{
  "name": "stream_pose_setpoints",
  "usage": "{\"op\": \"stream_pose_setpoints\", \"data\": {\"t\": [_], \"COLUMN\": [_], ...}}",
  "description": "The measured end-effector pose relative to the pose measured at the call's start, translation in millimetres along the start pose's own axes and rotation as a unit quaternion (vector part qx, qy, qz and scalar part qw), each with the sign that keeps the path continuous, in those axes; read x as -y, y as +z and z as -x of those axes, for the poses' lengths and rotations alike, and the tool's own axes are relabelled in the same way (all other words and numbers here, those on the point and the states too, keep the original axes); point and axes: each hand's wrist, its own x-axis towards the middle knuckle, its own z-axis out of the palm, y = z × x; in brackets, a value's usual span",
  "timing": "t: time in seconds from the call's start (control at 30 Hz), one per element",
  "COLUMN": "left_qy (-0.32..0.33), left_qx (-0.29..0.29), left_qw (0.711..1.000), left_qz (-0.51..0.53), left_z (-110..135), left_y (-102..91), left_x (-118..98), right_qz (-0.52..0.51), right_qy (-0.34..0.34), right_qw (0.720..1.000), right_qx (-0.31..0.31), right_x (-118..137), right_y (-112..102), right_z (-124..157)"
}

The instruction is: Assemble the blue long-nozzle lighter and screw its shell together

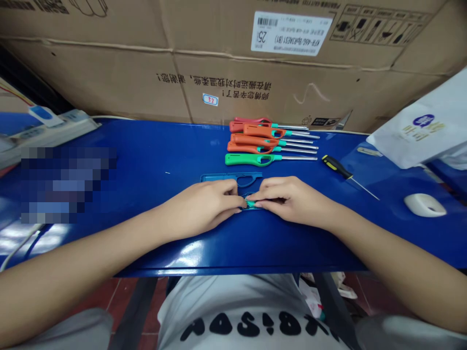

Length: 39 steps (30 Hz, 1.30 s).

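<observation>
My left hand and my right hand meet at the middle of the blue table, fingers pinched together. Between their fingertips is a small teal trigger piece, lying in a blue lighter casing half that my fingers mostly cover. The left fingertips close on the casing's near part, and the right ones press on the teal piece. Just beyond my knuckles lies another blue casing half with a looped trigger guard. Farther back, several red and orange long-nosed lighters and a green lighter lie with metal tubes pointing right.
A black-and-yellow screwdriver and a white rounded object lie at the right, near a white bag. A large cardboard box stands along the back. A power strip sits at the left beside a blurred-out patch.
</observation>
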Motion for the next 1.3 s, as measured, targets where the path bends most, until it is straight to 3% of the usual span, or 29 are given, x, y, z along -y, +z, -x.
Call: {"op": "stream_pose_setpoints", "data": {"t": [0.67,1.03,1.17,1.23,1.3], "left_qy": [0.018,0.039,0.067,0.08,0.094], "left_qx": [-0.021,-0.029,-0.056,-0.066,-0.071], "left_qw": [1.0,0.999,0.994,0.992,0.99], "left_qz": [0.013,-0.017,-0.06,-0.076,-0.082], "left_z": [0,0,1,1,0], "left_y": [-1.2,-2.0,-3.0,-3.9,-4.7], "left_x": [2,5,9,11,12], "right_qz": [-0.011,0.009,0.009,0.054,0.133], "right_qy": [0.031,-0.009,-0.011,0.011,0.066], "right_qw": [0.999,1.0,0.997,0.988,0.959], "right_qx": [-0.001,-0.002,-0.073,-0.147,-0.24], "right_x": [4,3,2,-6,-21], "right_y": [-2,0,-6,-18,-39], "right_z": [-2,-1,-3,-3,2]}}
